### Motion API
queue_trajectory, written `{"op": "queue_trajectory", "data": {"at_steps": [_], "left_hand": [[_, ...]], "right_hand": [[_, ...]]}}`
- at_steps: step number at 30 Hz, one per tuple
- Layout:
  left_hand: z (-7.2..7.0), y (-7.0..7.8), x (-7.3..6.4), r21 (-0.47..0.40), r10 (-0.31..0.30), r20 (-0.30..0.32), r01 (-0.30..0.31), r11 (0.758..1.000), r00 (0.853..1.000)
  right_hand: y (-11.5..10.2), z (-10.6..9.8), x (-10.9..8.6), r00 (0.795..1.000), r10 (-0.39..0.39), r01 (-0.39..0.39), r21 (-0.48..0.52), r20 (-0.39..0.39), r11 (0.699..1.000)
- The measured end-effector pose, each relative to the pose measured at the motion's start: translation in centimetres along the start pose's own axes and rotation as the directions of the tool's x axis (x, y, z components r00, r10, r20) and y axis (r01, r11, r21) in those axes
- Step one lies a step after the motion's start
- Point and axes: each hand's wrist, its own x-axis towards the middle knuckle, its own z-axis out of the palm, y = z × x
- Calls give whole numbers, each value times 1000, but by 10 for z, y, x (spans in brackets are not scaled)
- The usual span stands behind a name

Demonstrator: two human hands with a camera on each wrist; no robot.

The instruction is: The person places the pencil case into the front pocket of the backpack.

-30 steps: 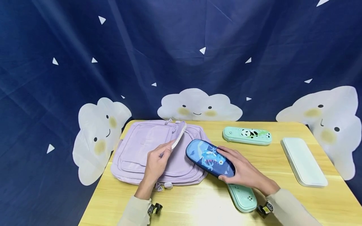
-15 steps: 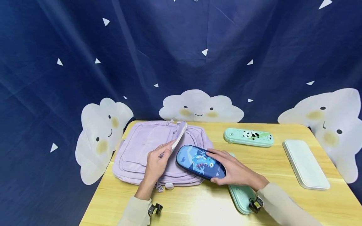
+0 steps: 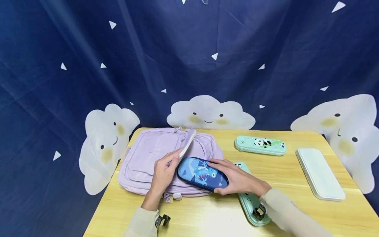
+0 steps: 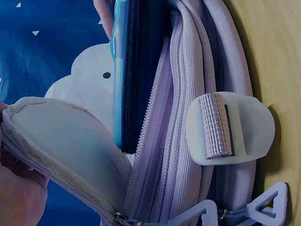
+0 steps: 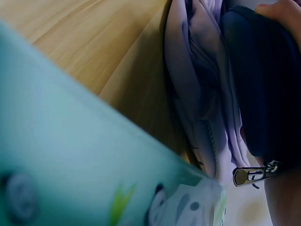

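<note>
A lilac backpack (image 3: pixel 165 148) lies flat on the table, one front pocket unzipped. My left hand (image 3: pixel 164 169) pinches the lifted pocket flap (image 3: pixel 188 141) and holds it up; the left wrist view shows the flap's pale lining (image 4: pixel 66 127) and the zip teeth along the opening. My right hand (image 3: pixel 235 177) grips a blue dinosaur pencil case (image 3: pixel 202 173) around its right end. The case's far end is right at the pocket opening, under the raised flap. In the right wrist view its dark side (image 5: pixel 254 84) and zip pull (image 5: pixel 254 175) show.
A mint panda pencil case (image 3: pixel 260 144) lies at the back right. A second mint case (image 3: pixel 251 207) lies partly hidden beneath the right forearm. At the far right is a white case (image 3: pixel 320 173). Behind the table (image 3: pixel 213 217) hangs a navy cloth (image 3: pixel 189 65) with clouds.
My right hand has moved left and slightly down with the blue pencil case, bringing it from beside the backpack to the pocket opening. The left hand still holds the flap up.
</note>
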Motion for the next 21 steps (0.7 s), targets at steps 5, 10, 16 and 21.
{"op": "queue_trajectory", "data": {"at_steps": [5, 10, 16, 21], "left_hand": [[1, 0, 0, -3, -5, 0, 5, 1000, 1000], [1, 2, 0, 6, -12, 8, 11, 1000, 1000], [1, 3, 0, 22, -18, 2, 18, 1000, 1000], [2, 1, -1, 11, -13, -6, 13, 1000, 1000]], "right_hand": [[-3, 0, 7, 999, 5, -6, 16, 39, 1000], [-5, 1, 15, 998, 1, -2, 21, 67, 1000], [-7, 2, 27, 994, -50, 50, 3, 93, 999], [-6, 3, 34, 991, -64, 64, -1, 116, 998]]}}
